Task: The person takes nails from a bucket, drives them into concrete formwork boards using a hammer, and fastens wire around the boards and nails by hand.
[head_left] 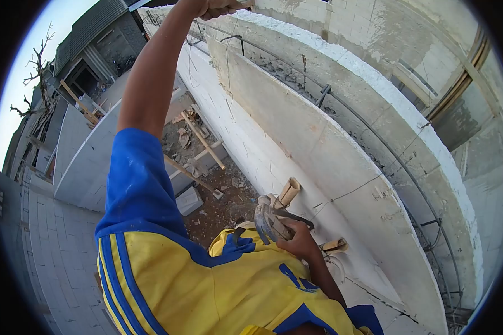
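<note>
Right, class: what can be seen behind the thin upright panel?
Behind the panel, dark metal bars and rough grey rubble show in the gap, then a curved wall. The panel hides the gap's bottom.

a long white wall [240, 128] runs down the middle, with a dirt floor [223, 209] far below it, covered in bits of stone. on the left are gray block walls [56, 240], and a house with a dark roof [92, 22] and a bare tree [39, 64] stand under a pale, bright sky [25, 50].
</note>
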### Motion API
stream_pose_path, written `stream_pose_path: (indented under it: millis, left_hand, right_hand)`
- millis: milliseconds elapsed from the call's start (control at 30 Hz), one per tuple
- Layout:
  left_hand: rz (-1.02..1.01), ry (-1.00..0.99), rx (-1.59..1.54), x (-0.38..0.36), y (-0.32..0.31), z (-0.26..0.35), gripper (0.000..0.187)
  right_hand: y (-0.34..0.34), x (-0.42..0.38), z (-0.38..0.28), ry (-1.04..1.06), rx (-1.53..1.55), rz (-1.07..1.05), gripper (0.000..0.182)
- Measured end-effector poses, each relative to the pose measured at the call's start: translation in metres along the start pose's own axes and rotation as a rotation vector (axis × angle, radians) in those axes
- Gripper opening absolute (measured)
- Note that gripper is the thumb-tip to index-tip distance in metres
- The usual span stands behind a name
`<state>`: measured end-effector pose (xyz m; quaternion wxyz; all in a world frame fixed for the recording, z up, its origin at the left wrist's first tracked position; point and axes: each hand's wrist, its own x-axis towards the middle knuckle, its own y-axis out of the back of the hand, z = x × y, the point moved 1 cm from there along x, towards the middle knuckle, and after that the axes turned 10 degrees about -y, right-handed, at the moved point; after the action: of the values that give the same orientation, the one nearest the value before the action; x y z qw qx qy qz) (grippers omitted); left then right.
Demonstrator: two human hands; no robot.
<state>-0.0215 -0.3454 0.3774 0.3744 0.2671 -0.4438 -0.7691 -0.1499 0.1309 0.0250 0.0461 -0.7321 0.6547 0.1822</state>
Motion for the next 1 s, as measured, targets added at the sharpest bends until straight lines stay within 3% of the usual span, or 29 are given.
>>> stream_pose_path:
  millis: [33,67,133,167,200,233,267,300,367,400,433,467,567,667,767,800,833,900,933,967,1000]
  left_hand:
    - [-0.161,0.066,-0.243,-0.001,0.013,-0.001,0.032]
    - [-0.141,0.054,-0.374,-0.006,0.011,-0.001,0.027]
    - [-0.285,-0.078,-0.727,0.011,0.003,-0.021,0.031]
    - [-0.193,-0.094,-0.94,0.019,-0.012,-0.03,0.028]
    - [-0.234,-0.058,-1.08,0.009,-0.026,-0.019,0.027]
    - [-0.292,-0.096,-1.168,0.029,-0.026,-0.045,0.026]
    - [-0.337,-0.185,-1.27,0.051,-0.019,-0.076,0.025]
    - [-0.451,-0.263,-1.278,0.066,-0.014,-0.09,0.025]
    - [-0.524,-0.216,-1.445,0.058,-0.016,-0.088,0.043]
    - [-0.639,-0.332,-1.388,0.057,-0.016,-0.088,0.056]
    - [-0.675,-0.336,-1.373,0.045,-0.03,-0.054,0.056]
    - [-0.672,-0.355,-1.36,0.037,-0.035,-0.044,0.055]
    - [-0.542,-0.242,-1.373,0.078,-0.024,-0.037,0.054]
    - [-0.326,-0.058,-1.418,0.177,-0.012,-0.034,0.055]
    - [-0.01,0.12,-1.65,0.248,0.025,-0.039,0.058]
    - [0.061,0.15,-1.747,0.246,0.036,-0.038,0.06]
    - [0.132,0.129,-1.611,0.23,0.013,-0.021,0.055]
    - [0.267,0.136,-1.658,0.157,-0.042,0.048,0.051]
    - [0.257,0.241,-1.714,0.192,-0.038,0.022,0.047]
    - [0.144,0.331,-1.588,0.164,-0.056,0.036,0.042]
    - [0.11,0.293,-1.315,0.183,-0.059,0.013,0.059]
  right_hand:
    - [0.007,-0.028,0.021,-0.038,0.018,0.05,0.061]
    - [0.016,-0.052,0.039,-0.081,0.051,0.111,0.062]
    - [0.037,-0.111,0.061,-0.142,-0.005,0.164,0.068]
    - [0.039,-0.142,0.061,-0.232,0.158,0.247,0.064]
    - [0.041,-0.171,0.066,-0.278,0.195,0.256,0.063]
    - [0.03,-0.204,0.09,-0.369,0.409,0.322,0.06]
    - [0.027,-0.226,0.082,-0.358,0.431,0.329,0.052]
    - [0.017,-0.252,0.078,-0.446,0.635,0.434,0.04]
    - [-0.009,-0.294,0.093,-0.689,0.569,0.704,0.03]
    - [-0.023,-0.306,0.099,-0.706,0.611,0.74,0.03]
    - [-0.035,-0.317,0.107,-0.896,0.566,0.835,0.027]
    - [-0.044,-0.324,0.117,-1.081,0.505,0.911,0.024]
    - [-0.09,-0.323,0.165,-1.177,0.639,1.102,0.035]
    - [-0.127,-0.306,0.199,-1.126,0.785,1.189,0.02]
    - [-0.12,-0.258,0.227,-0.889,1.062,1.326,0.009]
    - [-0.123,-0.243,0.243,-0.868,1.092,1.358,0.008]
    - [-0.123,-0.238,0.247,-0.841,1.129,1.305,0.012]
    - [-0.123,-0.23,0.255,-0.74,1.162,1.341,0.011]
    - [-0.121,-0.229,0.256,-0.728,1.12,1.308,0.013]
    - [-0.117,-0.23,0.256,-0.727,1.094,1.297,0.015]
    - [-0.112,-0.23,0.254,-0.716,1.064,1.278,0.015]
